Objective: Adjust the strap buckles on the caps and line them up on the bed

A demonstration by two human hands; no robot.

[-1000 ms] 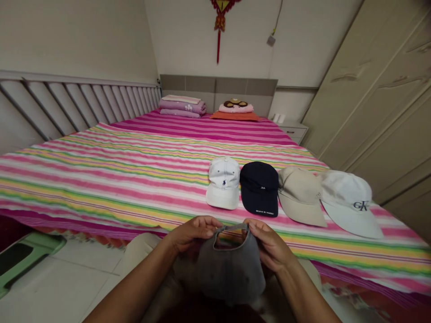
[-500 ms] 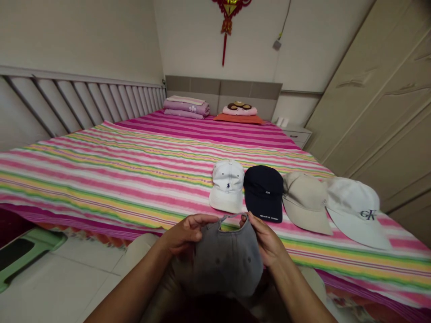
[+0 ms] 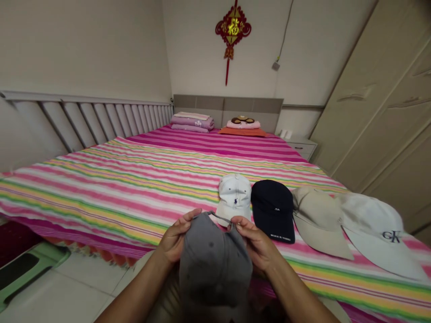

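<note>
Between my hands is a grey baseball cap [image 3: 215, 264], its back opening and strap turned away from me, held up over my lap at the bed's edge. My left hand [image 3: 175, 235] grips its left side, fingers partly hidden behind the fabric. On the other side, my right hand [image 3: 257, 244] pinches the cap near the right end of the strap. Just beyond lies a white cap [image 3: 235, 195] with a small dark logo. To its right follow a navy cap [image 3: 272, 206], a beige cap [image 3: 319, 222] and a white CK cap [image 3: 377, 233], all in a row on the bed.
A striped sheet [image 3: 134, 179] covers the bed. Folded purple bedding [image 3: 191, 122] and an orange-and-pink stack [image 3: 242, 126] lie by the headboard [image 3: 249, 107]. A metal railing [image 3: 101, 119] runs along the left. A green stool [image 3: 37, 267] stands on the floor, and a wardrobe [image 3: 367, 103] at right.
The grey cap has been tilted and shifted slightly left, still in both hands. My view has tipped upward, so the bed and the row of caps sit lower in the picture.
</note>
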